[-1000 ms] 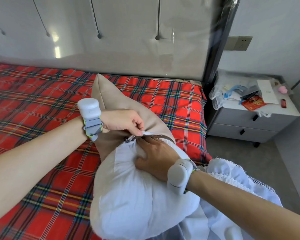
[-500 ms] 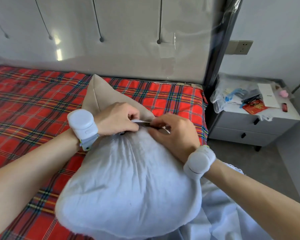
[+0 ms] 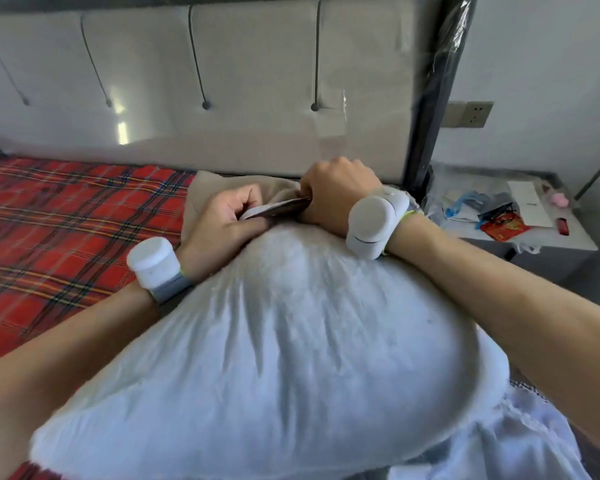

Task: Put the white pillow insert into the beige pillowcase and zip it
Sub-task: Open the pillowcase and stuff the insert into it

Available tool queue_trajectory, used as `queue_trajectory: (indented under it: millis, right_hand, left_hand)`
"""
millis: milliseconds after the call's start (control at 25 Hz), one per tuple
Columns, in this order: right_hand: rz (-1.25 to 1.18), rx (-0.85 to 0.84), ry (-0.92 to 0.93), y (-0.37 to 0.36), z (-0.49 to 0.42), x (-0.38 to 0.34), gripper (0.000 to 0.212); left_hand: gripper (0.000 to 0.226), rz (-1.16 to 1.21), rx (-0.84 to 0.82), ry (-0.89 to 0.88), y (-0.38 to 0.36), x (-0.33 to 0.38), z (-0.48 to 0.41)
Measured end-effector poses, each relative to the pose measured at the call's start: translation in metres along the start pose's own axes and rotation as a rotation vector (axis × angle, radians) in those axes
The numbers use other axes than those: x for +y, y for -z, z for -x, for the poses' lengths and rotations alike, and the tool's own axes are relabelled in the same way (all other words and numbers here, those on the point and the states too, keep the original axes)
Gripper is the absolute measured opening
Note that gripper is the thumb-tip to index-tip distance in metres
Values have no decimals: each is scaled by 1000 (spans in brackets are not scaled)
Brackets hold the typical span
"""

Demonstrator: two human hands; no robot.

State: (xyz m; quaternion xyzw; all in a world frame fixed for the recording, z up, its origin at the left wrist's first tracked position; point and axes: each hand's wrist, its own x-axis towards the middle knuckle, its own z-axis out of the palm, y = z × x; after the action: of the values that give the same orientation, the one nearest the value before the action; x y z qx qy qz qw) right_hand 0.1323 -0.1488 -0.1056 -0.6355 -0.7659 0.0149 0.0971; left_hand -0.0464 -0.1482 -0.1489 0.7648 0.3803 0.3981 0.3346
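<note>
Pillowcase [image 3: 208,188] opening edge gripped by left hand [image 3: 222,220] and right hand [image 3: 336,192], both clenched on fabric; insert [image 3: 274,341] bulged beneath, over bed [image 3: 66,220].

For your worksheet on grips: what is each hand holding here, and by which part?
Both the left hand and the right hand pinch the beige pillowcase at the edge of its opening, above the white pillow insert.
</note>
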Motion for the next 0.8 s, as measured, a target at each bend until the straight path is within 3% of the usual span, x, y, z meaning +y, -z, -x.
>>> queue_trajectory:
  millis: [120, 240, 360, 480, 600, 640, 720, 800]
  right_hand:
    - [170, 22, 103, -2, 8, -1, 20]
    - [212, -126, 218, -77, 38, 6, 19]
    - [18, -363, 100, -128, 75, 9, 26]
    - [-221, -321, 6, -106, 78, 28, 22]
    - [-212, -311, 35, -94, 93, 50, 14]
    - [-188, -304, 31, -95, 101, 50, 15]
    - [-134, -355, 87, -101, 117, 50, 33]
    - [-86, -400, 205, -101, 129, 48, 48]
  left_hand:
    - [20, -49, -100, 61, -14, -12, 20]
    - [21, -449, -332, 212, -45, -41, 50]
    - [30, -838, -334, -45, -84, -63, 85]
    - [33, -770, -259, -163, -99, -67, 86]
    - [35, -643, -250, 58, -99, -68, 72]
    - [34, -626, -276, 44, -100, -69, 69]
    - [17, -593, -344, 14, -104, -65, 64]
    - [9, -541, -431, 121, -107, -61, 58]
